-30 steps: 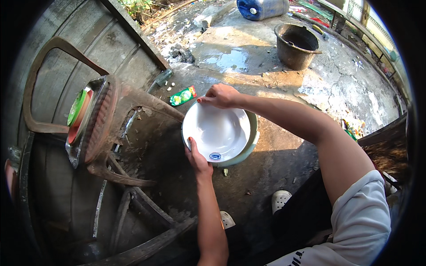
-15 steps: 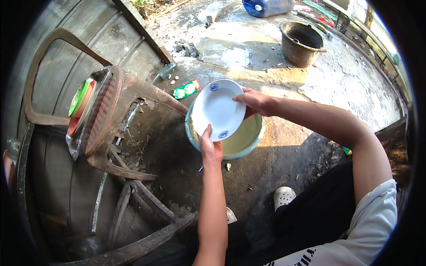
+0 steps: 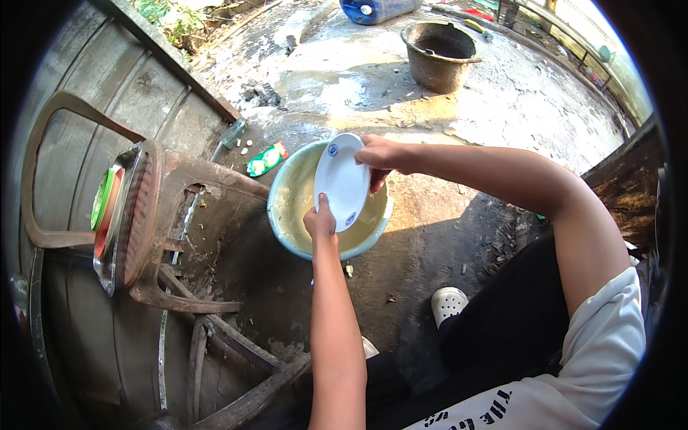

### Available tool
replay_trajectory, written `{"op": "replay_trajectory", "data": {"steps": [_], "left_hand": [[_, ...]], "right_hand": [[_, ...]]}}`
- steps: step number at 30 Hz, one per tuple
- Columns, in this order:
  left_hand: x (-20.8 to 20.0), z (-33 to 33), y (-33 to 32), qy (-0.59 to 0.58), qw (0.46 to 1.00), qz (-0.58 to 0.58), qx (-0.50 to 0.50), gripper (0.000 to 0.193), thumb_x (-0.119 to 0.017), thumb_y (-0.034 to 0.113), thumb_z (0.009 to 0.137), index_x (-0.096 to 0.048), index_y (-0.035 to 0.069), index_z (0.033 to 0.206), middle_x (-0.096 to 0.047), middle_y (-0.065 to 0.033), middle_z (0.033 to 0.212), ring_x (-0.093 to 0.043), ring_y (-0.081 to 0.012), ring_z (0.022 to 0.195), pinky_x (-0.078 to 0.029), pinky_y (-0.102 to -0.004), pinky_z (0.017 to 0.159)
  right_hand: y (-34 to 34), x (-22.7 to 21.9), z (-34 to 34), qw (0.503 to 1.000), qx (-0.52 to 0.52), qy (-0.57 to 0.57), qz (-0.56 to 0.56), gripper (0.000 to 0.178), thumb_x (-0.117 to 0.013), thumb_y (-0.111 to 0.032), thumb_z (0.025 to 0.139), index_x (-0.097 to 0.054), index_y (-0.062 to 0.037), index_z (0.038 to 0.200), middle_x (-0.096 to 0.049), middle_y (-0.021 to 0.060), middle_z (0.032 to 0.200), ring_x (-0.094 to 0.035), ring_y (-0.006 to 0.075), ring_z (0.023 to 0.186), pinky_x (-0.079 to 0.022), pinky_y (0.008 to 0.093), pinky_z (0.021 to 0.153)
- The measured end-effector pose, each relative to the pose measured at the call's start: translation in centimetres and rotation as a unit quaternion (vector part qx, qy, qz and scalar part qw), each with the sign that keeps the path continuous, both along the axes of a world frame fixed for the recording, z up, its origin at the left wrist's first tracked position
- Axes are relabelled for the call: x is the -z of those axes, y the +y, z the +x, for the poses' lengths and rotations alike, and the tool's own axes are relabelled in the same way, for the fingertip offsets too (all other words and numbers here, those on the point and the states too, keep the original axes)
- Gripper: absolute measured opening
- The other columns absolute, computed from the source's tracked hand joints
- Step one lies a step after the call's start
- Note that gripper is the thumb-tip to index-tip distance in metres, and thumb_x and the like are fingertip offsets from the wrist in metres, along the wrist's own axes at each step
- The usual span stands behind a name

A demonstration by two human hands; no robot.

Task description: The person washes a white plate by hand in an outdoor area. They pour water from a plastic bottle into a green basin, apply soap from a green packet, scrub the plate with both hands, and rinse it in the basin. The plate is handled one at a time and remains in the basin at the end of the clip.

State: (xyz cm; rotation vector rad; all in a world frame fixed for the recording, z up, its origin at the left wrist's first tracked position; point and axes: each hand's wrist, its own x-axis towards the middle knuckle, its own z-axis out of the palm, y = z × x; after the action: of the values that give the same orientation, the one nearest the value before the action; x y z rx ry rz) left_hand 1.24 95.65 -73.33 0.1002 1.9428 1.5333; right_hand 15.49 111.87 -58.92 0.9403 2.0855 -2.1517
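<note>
Wide floor (image 3: pixel 423 247) beyond plate (image 3: pixel 337 183), basin rim (image 3: pixel 362 251)

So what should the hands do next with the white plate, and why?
I'd perhaps lower the white plate gently into the tub. The left hand grips its lower edge, the right hand its upper side, and it's tilted over the tub, which seems to hold cloudy liquid.

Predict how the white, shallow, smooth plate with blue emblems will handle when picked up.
The plate is probably stiff: its rim shows no sag between the left hand and right hand. Its smooth face could be slippery if wetted from the round, pale-blue basin below.
</note>
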Motion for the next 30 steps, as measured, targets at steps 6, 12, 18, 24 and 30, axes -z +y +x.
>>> {"op": "replay_trajectory", "data": {"steps": [6, 12, 18, 24, 30], "left_hand": [[2.3, 0.0, 1.5, 0.235, 0.972, 0.027, -0.015, 0.042, -0.057, 0.032, 0.101, -0.068, -0.008, 0.095, -0.07, -0.0234, 0.091, -0.068, -0.0332, 0.086, -0.051, -0.0422, 0.081], [2.2, -0.4, 1.7, 0.164, 0.965, -0.13, 0.162, 0.065, -0.049, 0.052, 0.1, -0.068, -0.009, 0.115, -0.068, -0.0315, 0.113, -0.065, -0.0434, 0.108, -0.048, -0.0486, 0.094], [0.8, -0.8, 1.3, 0.211, 0.922, -0.275, 0.173, 0.08, -0.036, 0.062, 0.1, -0.068, -0.01, 0.114, -0.065, -0.0329, 0.119, -0.061, -0.0477, 0.114, -0.045, -0.0539, 0.101], [4.7, -2.2, 2.1, 0.229, 0.887, -0.361, 0.178, 0.074, -0.038, 0.056, 0.101, -0.064, -0.009, 0.123, -0.061, -0.0309, 0.129, -0.056, -0.048, 0.123, -0.042, -0.0528, 0.106], [7.1, -2.9, 2.3, 0.345, 0.882, -0.218, 0.235, 0.06, -0.047, 0.046, 0.101, -0.054, -0.005, 0.131, -0.063, -0.0319, 0.121, -0.058, -0.0495, 0.117, -0.042, -0.0545, 0.103]], "right_hand": [[-1.0, 0.1, -0.5, 1.0, 0.004, 0.003, 0.015, 0.033, -0.045, -0.007, 0.082, -0.063, 0.0156, 0.099, -0.068, 0.0255, 0.083, -0.071, 0.0312, 0.059, -0.062, 0.0381, 0.048], [-2.1, 1.5, -1.1, 0.998, 0.033, -0.054, 0.018, 0.034, -0.046, -0.012, 0.087, -0.065, 0.0144, 0.095, -0.069, 0.0267, 0.086, -0.072, 0.0319, 0.06, -0.062, 0.0424, 0.048], [-2.1, 3.2, -1.3, 0.995, 0.051, -0.08, -0.026, 0.034, -0.045, -0.011, 0.088, -0.064, 0.0169, 0.091, -0.07, 0.0261, 0.086, -0.073, 0.0348, 0.064, -0.064, 0.0423, 0.051], [-2.0, 3.4, -1.3, 0.99, 0.071, -0.101, -0.064, 0.029, -0.049, -0.01, 0.088, -0.063, 0.0146, 0.094, -0.069, 0.0259, 0.088, -0.073, 0.0342, 0.065, -0.064, 0.0419, 0.049], [-2.7, 3.0, -1.1, 0.992, 0.107, -0.058, -0.021, 0.031, -0.049, -0.008, 0.084, -0.058, 0.0175, 0.098, -0.067, 0.0286, 0.089, -0.072, 0.0358, 0.063, -0.064, 0.0438, 0.05]]}}
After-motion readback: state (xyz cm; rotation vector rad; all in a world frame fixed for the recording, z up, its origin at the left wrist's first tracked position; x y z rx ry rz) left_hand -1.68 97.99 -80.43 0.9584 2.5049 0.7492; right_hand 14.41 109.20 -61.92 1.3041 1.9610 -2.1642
